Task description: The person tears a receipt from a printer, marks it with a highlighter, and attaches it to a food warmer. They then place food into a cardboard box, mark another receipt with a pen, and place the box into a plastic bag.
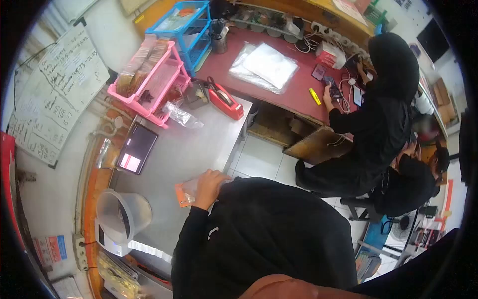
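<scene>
My left hand [211, 188] is closed around a small clear plastic packet [184, 195] with an orange part, just above the metal worktop [199, 142]. Its black sleeve runs along the left side of a black-clothed torso, which hides part of the worktop's edge. My right hand does not show. Left of the packet, a translucent tub [142, 212] rests on a white scale [110, 244]. A tablet [138, 148] leans by the wall. A red tape dispenser [225, 101] and a crumpled clear plastic bag [182, 115] lie toward the worktop's far end.
Pink stacked trays [162, 94] and a blue rack [186, 35] stand at the back. Clear plastic bags [269, 65] lie on the red table [294, 97]. A person in black [371, 129] stands there handling a phone; another person [406, 182] sits behind, on the right.
</scene>
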{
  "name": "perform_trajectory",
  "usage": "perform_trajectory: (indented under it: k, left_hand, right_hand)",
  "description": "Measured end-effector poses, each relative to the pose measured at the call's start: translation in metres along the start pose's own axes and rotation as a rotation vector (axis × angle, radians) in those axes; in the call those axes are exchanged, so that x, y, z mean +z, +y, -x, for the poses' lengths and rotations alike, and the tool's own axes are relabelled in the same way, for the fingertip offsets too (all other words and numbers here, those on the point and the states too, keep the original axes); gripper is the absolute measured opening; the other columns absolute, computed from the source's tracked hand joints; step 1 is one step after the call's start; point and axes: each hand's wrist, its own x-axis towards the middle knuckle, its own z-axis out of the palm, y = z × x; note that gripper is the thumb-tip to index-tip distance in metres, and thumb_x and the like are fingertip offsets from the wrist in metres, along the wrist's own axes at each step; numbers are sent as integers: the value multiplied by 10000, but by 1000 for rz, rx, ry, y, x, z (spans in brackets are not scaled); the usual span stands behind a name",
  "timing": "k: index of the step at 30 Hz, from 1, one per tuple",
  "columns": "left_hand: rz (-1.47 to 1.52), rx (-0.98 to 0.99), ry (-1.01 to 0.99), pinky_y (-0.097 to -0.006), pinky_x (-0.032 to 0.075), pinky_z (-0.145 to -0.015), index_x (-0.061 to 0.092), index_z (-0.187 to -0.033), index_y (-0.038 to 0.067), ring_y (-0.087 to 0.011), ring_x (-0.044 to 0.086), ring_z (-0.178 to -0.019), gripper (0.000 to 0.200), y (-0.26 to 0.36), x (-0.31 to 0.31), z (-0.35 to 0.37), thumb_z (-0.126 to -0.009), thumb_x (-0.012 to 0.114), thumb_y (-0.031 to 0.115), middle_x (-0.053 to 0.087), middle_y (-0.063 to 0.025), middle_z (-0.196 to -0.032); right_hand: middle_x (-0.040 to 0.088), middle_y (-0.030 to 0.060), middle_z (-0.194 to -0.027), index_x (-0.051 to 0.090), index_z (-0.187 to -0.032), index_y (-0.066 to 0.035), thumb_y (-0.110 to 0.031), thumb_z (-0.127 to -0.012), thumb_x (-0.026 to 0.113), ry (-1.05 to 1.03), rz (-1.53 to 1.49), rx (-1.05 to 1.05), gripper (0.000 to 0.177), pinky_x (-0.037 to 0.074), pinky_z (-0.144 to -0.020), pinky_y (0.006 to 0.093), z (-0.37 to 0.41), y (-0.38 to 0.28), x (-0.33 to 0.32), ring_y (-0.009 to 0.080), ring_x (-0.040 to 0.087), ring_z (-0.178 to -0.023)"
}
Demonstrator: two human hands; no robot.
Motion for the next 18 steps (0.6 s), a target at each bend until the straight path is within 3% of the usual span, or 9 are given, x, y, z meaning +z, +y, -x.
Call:
perform_trajectory:
  k: [3,5,7,9,12,15,18]
  left_hand:
    - [89,47,200,-414,411,-925,680,-1009,142,-301,546,-1018,333,-12,-12,28,-707,650,4,602,-81,-983]
    - [5,-77,464,-404,374,-991,631,-1130,93,-292,543,-1071,388,-17,-28,56,-750,670,27,595,-102,-1050]
    - [108,-303,812,-415,371,-1000,545,-1246,50,-281,522,-1118,482,-40,-32,97,-792,702,71,573,-116,-1164]
    - [399,-674,1154,-432,379,-993,478,-1309,34,-299,489,-1161,525,-76,-24,142,-867,682,230,514,-149,-1274]
    - [1718,-978,796,-481,389,-996,454,-1335,48,-300,467,-1194,547,-85,-38,165,-920,592,376,472,-158,-1327]
    - [2214,-363,-63,-520,406,-989,460,-1325,52,-281,484,-1191,597,-54,-61,134,-935,490,503,505,-159,-1292]
    - [1845,-209,296,-488,348,-1051,402,-1369,33,-278,446,-1250,662,-60,-74,150,-901,550,477,421,-146,-1379]
  right_hand:
    - [583,103,-1185,532,-1211,-43,-441,-813,609,60,-128,75,568,396,-950,405,-5,-9,9,228,508,-1116]
    - [597,96,-1161,554,-1182,-38,-431,-857,570,84,-212,102,510,409,-935,388,-13,-17,10,217,522,-1090]
    - [610,89,-1136,575,-1153,-34,-420,-900,531,85,-281,94,463,422,-920,371,-18,-34,-2,205,536,-1063]
    - [624,83,-1112,596,-1124,-30,-409,-944,492,77,-337,54,433,435,-905,354,-22,-57,-28,193,551,-1036]
    - [645,72,-1076,629,-1080,-24,-393,-1009,433,14,-399,-81,424,454,-882,329,-21,-112,-88,175,572,-996]
    - [669,80,-1032,633,-1091,-9,-378,-1023,443,-90,-452,-309,420,464,-866,323,-18,-178,-141,185,594,-970]
    - [644,106,-1118,568,-1233,-17,-363,-1016,461,-209,-548,-632,422,452,-906,332,-35,-219,-166,226,594,-1033]
